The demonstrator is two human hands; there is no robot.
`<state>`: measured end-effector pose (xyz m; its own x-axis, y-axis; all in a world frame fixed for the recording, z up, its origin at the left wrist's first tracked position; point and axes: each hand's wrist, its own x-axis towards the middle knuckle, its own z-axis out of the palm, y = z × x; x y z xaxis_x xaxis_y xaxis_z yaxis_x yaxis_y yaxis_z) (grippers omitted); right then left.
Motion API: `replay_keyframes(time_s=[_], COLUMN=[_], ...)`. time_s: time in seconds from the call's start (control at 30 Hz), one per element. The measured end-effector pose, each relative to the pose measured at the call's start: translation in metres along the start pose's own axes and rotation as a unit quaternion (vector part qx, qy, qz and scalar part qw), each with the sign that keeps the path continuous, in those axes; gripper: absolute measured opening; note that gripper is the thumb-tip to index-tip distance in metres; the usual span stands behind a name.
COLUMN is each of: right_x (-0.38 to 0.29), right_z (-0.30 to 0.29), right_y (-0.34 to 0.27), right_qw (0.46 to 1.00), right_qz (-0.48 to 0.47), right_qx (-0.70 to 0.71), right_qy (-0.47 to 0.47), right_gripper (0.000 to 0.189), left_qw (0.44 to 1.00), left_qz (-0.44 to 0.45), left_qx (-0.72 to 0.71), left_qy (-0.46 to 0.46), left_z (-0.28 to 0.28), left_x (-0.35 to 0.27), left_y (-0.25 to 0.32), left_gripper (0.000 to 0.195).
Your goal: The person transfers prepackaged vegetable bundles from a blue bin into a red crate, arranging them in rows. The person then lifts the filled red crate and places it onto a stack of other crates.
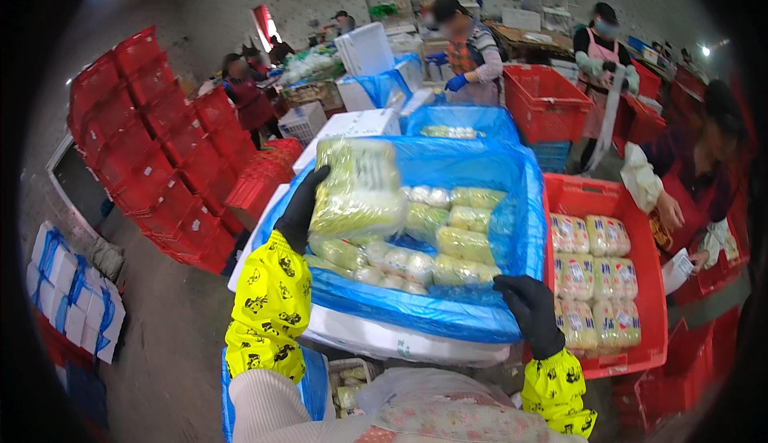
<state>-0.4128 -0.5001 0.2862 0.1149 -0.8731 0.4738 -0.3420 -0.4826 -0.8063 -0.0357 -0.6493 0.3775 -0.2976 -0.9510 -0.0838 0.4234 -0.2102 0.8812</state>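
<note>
My left hand (302, 206), in a black glove with a yellow printed sleeve cover, grips a plastic-wrapped pack of pale green vegetables (359, 188) at its left side. The pack is held above the left part of a white foam box (408, 338) lined with blue plastic film (420, 317). Inside the box lie several wrapped vegetable packs (465, 244), pale green and white. My right hand (531, 308), also black-gloved, is at the box's front right edge, fingers at the blue film; whether it pinches the film I cannot tell.
To the right, a red plastic crate (651, 323) holds several printed packs (615, 275). A co-worker (696, 173) stands beyond it, another (468, 53) behind the box. Stacked red crates (156, 143) stand at left. A second blue-lined box (462, 116) is behind, a small basket (348, 383) below.
</note>
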Motion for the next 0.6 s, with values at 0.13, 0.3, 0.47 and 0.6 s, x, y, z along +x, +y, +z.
replay_keyframes(time_s=[0.13,0.3,0.47,0.6], right_x=[-0.002,0.001,-0.009,-0.015], right_z=[-0.011,-0.047,-0.099,-0.123], right_y=[0.005,0.014,0.011,0.011], right_qw=[0.976,0.840,0.828,0.933], right_qz=[0.078,0.197,0.271,0.122], right_qx=[0.201,0.496,0.415,0.214], right_qy=[0.016,0.099,0.262,0.264], right_gripper=[0.042,0.065,0.043,0.068], left_qw=[0.996,0.975,0.951,0.971], left_qz=[0.013,0.042,0.029,-0.033], left_qx=[-0.061,-0.063,-0.024,0.040], left_qy=[-0.057,-0.211,-0.307,-0.232], left_z=[0.097,0.201,0.245,0.241], left_x=[0.030,0.057,0.067,0.063], left_y=[-0.039,-0.126,-0.168,-0.171], left_gripper=[0.045,0.057,0.063,0.054])
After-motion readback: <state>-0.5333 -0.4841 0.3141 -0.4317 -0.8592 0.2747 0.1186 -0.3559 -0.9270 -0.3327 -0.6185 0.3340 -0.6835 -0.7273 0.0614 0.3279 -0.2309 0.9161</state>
